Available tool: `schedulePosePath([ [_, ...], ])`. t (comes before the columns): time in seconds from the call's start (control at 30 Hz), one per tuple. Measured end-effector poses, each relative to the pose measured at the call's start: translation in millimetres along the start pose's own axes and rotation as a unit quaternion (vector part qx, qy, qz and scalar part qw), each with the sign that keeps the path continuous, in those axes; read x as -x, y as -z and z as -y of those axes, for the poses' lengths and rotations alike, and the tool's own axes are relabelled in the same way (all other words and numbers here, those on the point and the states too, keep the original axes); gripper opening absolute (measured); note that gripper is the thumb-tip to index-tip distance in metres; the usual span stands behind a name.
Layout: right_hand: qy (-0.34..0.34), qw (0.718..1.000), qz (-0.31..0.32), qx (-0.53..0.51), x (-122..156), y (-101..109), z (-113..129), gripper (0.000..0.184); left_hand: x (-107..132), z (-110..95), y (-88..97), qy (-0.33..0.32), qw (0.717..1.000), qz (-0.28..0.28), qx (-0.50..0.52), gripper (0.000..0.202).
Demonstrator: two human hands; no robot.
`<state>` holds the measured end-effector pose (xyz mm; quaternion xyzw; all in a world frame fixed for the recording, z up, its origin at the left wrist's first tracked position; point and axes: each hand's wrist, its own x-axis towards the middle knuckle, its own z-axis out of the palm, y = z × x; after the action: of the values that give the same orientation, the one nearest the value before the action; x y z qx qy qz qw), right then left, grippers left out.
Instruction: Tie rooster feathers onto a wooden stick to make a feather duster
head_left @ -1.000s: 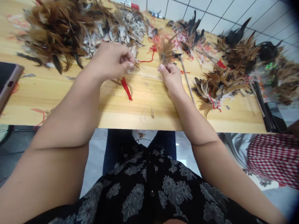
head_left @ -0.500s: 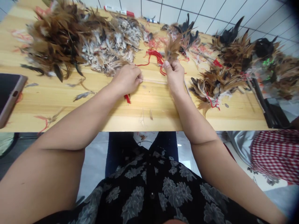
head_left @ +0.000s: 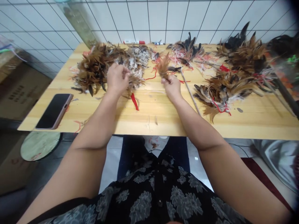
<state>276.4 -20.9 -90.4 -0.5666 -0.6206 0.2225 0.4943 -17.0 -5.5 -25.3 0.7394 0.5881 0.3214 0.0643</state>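
Observation:
My right hand (head_left: 171, 85) is closed around the base of a small bunch of brown feathers (head_left: 163, 66), held upright above the wooden table (head_left: 257, 123). My left hand (head_left: 116, 78) is curled, fingers pinched at the edge of a large pile of brown and grey feathers (head_left: 98, 67); what it pinches is too small to make out. A red string piece (head_left: 135, 101) lies on the table below the left hand. More red string (head_left: 153, 73) trails between the hands.
A phone (head_left: 54, 111) lies on the table's left front corner. Bound feather bundles (head_left: 224, 88) and dark feathers (head_left: 243, 51) cover the right side, with a thin stick (head_left: 190, 93) beside my right hand. Markers (head_left: 134, 42) sit by the tiled wall. A cardboard box (head_left: 18, 90) stands at left.
The camera has tilted up, showing the wall and phone. My left hand moved from the table near the red string back up to the feather pile. The right hand keeps its bunch.

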Motion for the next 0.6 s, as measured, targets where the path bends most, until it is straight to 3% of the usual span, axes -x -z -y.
schedulePosePath([
  [0.17,-0.052,0.998,-0.009,-0.023,5,0,22,0.02,-31,0,2.3,-0.016,0.998,0.04,-0.041,0.022],
  [0.33,-0.068,0.996,-0.01,-0.054,7,3,30,0.023,-82,-6,2.9,0.048,0.995,0.046,-0.069,0.028],
  [0.47,-0.089,0.995,-0.005,-0.046,8,5,36,0.025,-115,-2,-13.9,0.122,0.987,0.064,-0.087,0.043],
  [0.6,-0.094,0.995,0.008,-0.013,10,7,41,0.024,-128,8,-34.1,0.162,0.98,0.075,-0.086,0.057],
])
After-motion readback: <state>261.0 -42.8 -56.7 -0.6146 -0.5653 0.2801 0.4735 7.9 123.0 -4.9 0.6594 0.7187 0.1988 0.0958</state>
